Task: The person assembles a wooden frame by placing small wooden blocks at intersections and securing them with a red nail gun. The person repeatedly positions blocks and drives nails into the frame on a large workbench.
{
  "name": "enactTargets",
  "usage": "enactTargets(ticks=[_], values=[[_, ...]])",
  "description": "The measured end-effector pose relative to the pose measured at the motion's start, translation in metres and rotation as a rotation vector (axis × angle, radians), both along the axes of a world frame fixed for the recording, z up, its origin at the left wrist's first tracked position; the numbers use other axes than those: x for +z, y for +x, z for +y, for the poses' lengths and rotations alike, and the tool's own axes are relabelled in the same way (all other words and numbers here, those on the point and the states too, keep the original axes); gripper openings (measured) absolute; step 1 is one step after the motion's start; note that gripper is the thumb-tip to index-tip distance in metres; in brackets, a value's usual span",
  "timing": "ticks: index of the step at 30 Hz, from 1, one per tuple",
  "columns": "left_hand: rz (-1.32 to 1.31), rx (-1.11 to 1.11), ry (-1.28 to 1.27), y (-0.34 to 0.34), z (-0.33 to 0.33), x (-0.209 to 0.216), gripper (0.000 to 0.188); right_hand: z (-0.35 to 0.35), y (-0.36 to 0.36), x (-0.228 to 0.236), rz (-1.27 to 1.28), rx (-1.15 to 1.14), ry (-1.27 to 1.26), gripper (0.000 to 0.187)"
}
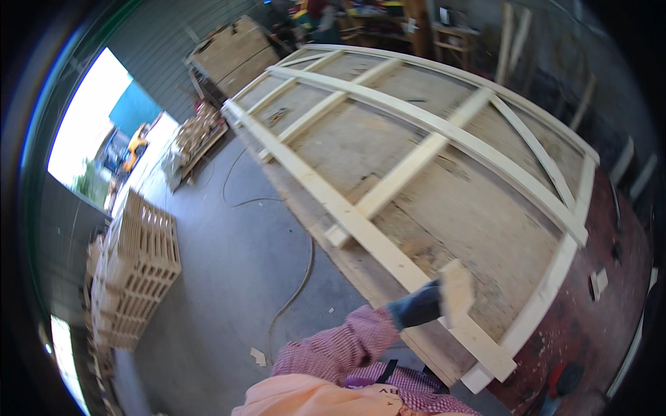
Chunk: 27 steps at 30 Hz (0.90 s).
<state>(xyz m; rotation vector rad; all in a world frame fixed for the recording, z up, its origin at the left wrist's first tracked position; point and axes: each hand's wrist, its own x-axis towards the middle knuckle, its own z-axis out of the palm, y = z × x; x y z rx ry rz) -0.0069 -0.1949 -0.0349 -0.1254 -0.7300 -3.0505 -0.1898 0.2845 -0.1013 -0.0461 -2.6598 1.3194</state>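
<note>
My left hand (418, 306), in a dark glove below a pink knitted sleeve, is closed on a short flat piece of wood (458, 292). It holds the piece over the near rail of a large timber frame (395, 267), close to its near right corner. The piece is blurred; whether it touches the rail I cannot tell. Pale long rails, cross pieces and a diagonal brace (534, 147) make up the frame, which lies on a wide wooden worktable (479, 222). My right hand is outside the picture.
A red-and-black tool (565, 380) lies at the lower right on a dark red surface, with a wood offcut (599, 283) farther back. A hose (303, 281) trails over the floor at left. Stacked slatted wood (142, 270) stands beyond it; a person (316, 17) is at the far end.
</note>
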Motion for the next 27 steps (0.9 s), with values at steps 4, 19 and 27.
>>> enactTargets(ticks=[4, 19, 27], values=[[-0.196, 0.335, 0.209, 0.200, -0.108, 0.026, 0.052, -0.190, 0.099, 0.006, 0.077, 0.267, 0.088, 0.049], [-0.115, 1.331, 0.314, 0.591, -0.247, 0.025, 0.087, -0.651, 0.401, -0.103, -0.552, 1.272, 0.578, 0.052], [-0.101, 1.419, 0.242, 0.646, -0.413, 0.050, 0.088, -0.791, 0.424, -0.172, -0.640, 1.262, 0.831, 0.054]])
